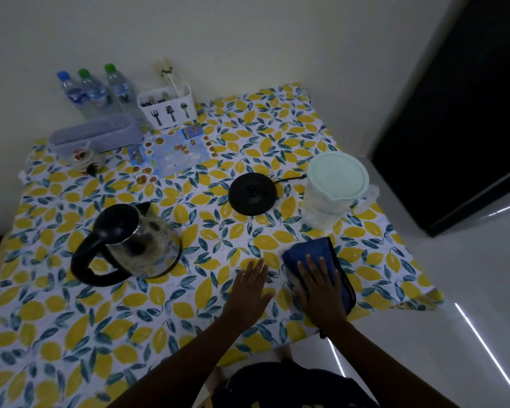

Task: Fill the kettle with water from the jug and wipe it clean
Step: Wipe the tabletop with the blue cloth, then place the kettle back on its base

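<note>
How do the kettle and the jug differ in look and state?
The kettle is clear glass with a black lid and handle; the jug is pale translucent plastic with a light green lid. The kettle stands on the left side of the table, the jug on the right. Both are upright, closed and untouched.

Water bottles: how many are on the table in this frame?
3, in a row against the wall at the table's far left: blue-capped bottle leftmost, green-capped bottle in the middle, second green-capped bottle beside the cutlery holder. None seems hidden.

Bare forearms, dark wristband [322,334], dark top [292,387]
</note>
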A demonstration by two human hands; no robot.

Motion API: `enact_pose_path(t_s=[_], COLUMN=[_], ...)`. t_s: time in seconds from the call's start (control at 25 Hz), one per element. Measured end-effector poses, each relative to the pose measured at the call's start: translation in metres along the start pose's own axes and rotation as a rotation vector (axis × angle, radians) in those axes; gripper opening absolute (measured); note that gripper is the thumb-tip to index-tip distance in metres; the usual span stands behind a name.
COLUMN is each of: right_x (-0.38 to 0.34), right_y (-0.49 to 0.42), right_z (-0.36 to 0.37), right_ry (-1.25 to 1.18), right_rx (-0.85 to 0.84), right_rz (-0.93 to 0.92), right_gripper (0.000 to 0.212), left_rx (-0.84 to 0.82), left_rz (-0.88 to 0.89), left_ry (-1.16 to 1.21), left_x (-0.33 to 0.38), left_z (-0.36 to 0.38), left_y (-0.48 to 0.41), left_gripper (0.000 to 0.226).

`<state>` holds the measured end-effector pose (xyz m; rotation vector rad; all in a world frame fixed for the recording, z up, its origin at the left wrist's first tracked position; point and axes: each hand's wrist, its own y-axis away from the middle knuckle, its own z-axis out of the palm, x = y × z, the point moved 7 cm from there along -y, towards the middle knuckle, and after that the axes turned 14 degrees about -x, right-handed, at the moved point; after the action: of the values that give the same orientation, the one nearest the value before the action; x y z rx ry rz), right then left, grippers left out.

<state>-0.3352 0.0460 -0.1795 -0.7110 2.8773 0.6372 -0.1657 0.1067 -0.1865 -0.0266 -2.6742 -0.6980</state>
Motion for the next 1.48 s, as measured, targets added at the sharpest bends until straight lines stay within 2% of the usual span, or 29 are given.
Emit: enact_pose_path(t_s=[0.16,0.28,0.4,0.6,0.72,0.8,0.92,1.12,1.2,1.28,1.48], right_x=[-0.046,-0.094,-0.149,-0.248,-0.297,-0.32,-0.336,-0.348,-0.353,-0.353,-0.323], right_y=[-0.006,-0.012,-0.021,-0.041,-0.054,-0.065,-0.089,-0.107,-0.107,-0.107,-0.099], right_z=[-0.007,-0.017,-0.035,-0.068,-0.088,-0.093,-0.084,-0.065,-0.063,-0.063,-0.071], right_ry=[0.015,-0.021,-0.081,-0.045,-0.007,0.003,-0.041,-0.014,-0.126,-0.254,-0.506], right_rx=[0.026,0.053,0.128,0.203,0.237,0.208,0.095,-0.013,-0.026,-0.042,0.045], right_rz=[-0.149,-0.267,-0.402,-0.585,-0.654,-0.654,-0.558,-0.506,-0.533,-0.547,-0.558], right_gripper=[0.065,0.075,0.074,0.078,0.084,0.09,0.108,0.119,0.124,0.13,0.125], left_rx=[0.079,0.161,0.347,0.688,0.816,0.839,0.819,0.805,0.813,0.788,0.774], left_rz=[-0.072,-0.137,-0.227,-0.339,-0.401,-0.438,-0.45,-0.324,-0.372,-0.401,-0.315], left_ry=[0.025,0.078,0.108,0.108,0.172,0.251,0.436,0.756,0.852,0.937,0.908], left_x=[-0.031,-0.06,-0.093,-0.15,-0.186,-0.207,-0.234,-0.259,-0.27,-0.276,-0.254], left_z=[-0.015,-0.03,-0.054,-0.114,-0.145,-0.156,-0.163,-0.164,-0.164,-0.161,-0.174], left_y=[0.029,0.062,0.105,0.176,0.205,0.212,0.209,0.191,0.191,0.189,0.172], left_gripper=[0.068,0.067,0.065,0.063,0.063,0.061,0.062,0.035,0.028,0.031,0.032])
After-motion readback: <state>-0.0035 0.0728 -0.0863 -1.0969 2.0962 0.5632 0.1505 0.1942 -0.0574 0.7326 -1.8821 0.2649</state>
